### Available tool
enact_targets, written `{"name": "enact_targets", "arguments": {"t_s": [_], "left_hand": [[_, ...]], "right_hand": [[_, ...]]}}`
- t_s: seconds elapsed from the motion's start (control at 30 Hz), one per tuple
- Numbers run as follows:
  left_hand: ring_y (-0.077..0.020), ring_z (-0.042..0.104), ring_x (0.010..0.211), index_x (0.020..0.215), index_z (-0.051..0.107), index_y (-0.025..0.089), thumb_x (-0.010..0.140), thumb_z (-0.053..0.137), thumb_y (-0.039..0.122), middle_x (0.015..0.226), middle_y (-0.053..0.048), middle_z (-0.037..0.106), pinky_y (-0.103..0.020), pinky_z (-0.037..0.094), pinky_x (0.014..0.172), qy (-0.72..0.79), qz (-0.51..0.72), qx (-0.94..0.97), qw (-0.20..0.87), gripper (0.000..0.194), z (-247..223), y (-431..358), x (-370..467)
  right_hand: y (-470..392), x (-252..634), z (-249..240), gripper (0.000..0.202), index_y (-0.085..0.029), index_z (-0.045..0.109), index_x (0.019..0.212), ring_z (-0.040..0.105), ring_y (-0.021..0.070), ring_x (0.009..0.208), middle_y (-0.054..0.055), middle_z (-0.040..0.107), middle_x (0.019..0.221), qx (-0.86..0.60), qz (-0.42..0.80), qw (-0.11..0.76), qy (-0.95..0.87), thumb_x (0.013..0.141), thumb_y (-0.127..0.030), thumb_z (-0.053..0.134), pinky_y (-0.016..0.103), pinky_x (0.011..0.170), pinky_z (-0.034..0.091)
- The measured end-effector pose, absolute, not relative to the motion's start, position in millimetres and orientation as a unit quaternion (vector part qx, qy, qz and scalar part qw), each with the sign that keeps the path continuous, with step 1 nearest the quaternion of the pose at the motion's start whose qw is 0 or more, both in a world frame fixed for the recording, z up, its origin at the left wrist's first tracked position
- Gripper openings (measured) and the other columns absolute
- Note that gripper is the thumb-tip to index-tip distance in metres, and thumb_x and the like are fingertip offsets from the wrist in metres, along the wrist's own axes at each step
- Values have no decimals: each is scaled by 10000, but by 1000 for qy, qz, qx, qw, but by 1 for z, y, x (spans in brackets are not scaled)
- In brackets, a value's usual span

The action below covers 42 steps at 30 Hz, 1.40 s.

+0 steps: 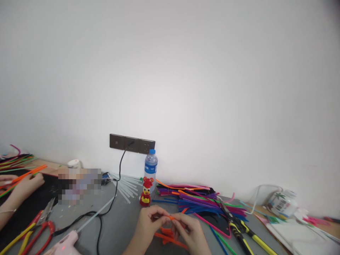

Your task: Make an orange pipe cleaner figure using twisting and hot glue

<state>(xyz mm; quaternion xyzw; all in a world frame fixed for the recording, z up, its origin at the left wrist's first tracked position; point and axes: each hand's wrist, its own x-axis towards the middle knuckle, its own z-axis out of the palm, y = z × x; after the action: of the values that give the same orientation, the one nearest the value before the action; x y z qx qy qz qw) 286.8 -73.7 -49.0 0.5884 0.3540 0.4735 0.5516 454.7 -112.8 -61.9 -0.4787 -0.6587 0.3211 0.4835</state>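
Note:
Both my hands meet low in the middle of the head view, over the grey mat. My left hand (152, 226) pinches an orange pipe cleaner (172, 217) between thumb and fingertips. From the other side my right hand (188, 230) grips the same orange piece with its fingertips close by. Below the fingers, more orange pipe cleaner (167, 235) shows in bent strips, partly hidden by the hands. Just beyond my left hand stands a small red and yellow figure (145, 194) with round eyes, in front of a water bottle (151, 168).
Coloured pipe cleaners (202, 200) lie piled to the right, with yellow-black pliers (239, 230) beside them. At left are a pink glue gun (65, 244), red scissors (44, 230) and a black cable (101, 212). A co-worker's hands (29, 187) hold orange strips. A white jar (283, 203) stands far right.

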Motion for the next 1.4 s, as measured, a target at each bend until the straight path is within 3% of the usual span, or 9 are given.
{"name": "enact_targets", "arguments": {"t_s": [0.23, 0.4, 0.67, 0.87, 1.03, 1.2, 1.4], "left_hand": [[-175, 609, 586, 675, 738, 146, 693, 772, 374, 599, -43, 685, -239, 463, 580, 325, 484, 577, 572, 231, -54, -73, 288], [-150, 592, 578, 702, 670, 144, 695, 762, 442, 608, -17, 646, -231, 465, 580, 297, 495, 536, 616, 312, -61, -69, 290], [-164, 594, 676, 792, 655, 141, 714, 730, 296, 696, -16, 632, -221, 461, 573, 325, 421, 613, 584, 189, -53, -75, 290], [-137, 573, 597, 674, 576, 153, 660, 769, 329, 626, 11, 610, -238, 470, 569, 330, 393, 591, 623, 261, -57, -75, 293], [-93, 511, 461, 671, 500, 173, 574, 820, 500, 553, 26, 608, -212, 407, 473, 284, 313, 508, 751, 468, -59, -77, 292], [-23, 345, 358, 629, 543, 150, 491, 896, 380, 448, 93, 476, -182, 193, 362, 274, 266, 477, 792, 443, -45, -80, 286], [-52, 468, 425, 728, 658, 107, 492, 900, 341, 551, 45, 576, -212, 367, 457, 311, 246, 438, 806, 411, -47, -80, 282]], "right_hand": [[-114, 450, -57, 393, -165, 680, 749, 586, 147, 470, 21, 620, 594, -452, 406, 524, -597, 816, -549, 625, 236, 465, 484], [-112, 455, -60, 367, -169, 664, 758, 604, 155, 499, 25, 637, 613, -457, 398, 542, -582, 810, -532, 644, 244, 499, 500], [-107, 466, -55, 412, -151, 691, 677, 585, 177, 565, 44, 645, 614, -494, 349, 472, -641, 778, -549, 657, 251, 540, 443], [-105, 465, -62, 365, -162, 653, 741, 551, 164, 581, 13, 598, 633, -475, 395, 479, -623, 791, -524, 658, 246, 554, 418], [-107, 464, -57, 377, -167, 686, 713, 555, 177, 648, 33, 587, 694, -398, 412, 491, -656, 803, -531, 648, 270, 608, 433], [-109, 466, -54, 292, -198, 736, 769, 569, 182, 712, 37, 581, 751, -344, 447, 479, -673, 808, -481, 679, 286, 662, 443], [-105, 468, -66, 278, -200, 757, 772, 546, 173, 672, 46, 556, 779, -410, 335, 474, -704, 821, -457, 663, 270, 585, 421]]}}
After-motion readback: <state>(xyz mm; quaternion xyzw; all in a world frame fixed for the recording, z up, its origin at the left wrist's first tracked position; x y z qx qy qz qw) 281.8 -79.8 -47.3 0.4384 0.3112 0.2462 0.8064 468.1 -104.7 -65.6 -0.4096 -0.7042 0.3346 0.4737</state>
